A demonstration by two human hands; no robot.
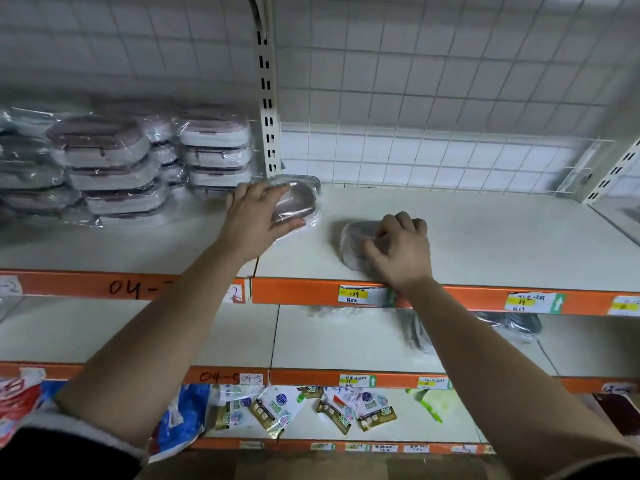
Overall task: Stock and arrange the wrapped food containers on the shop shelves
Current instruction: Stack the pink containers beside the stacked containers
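Two small wrapped food containers lie on the upper shelf [485, 237]. My left hand [256, 216] grips one container [298, 199] near the slotted upright, fingers over its top and thumb under its near edge. To its right, my right hand [398, 251] curls over the other container [356, 244] close to the shelf's front lip, covering its right half. Stacks of larger wrapped containers [114, 168] with dark lids stand on the left shelf bay.
A slotted white upright [268, 98] divides the bays, with a wire grid back panel [450, 98] behind. The orange front rail [311, 292] carries price tags. More wrapped items [519, 323] lie on the shelf below; sachets and packets [277, 410] fill the lowest shelf.
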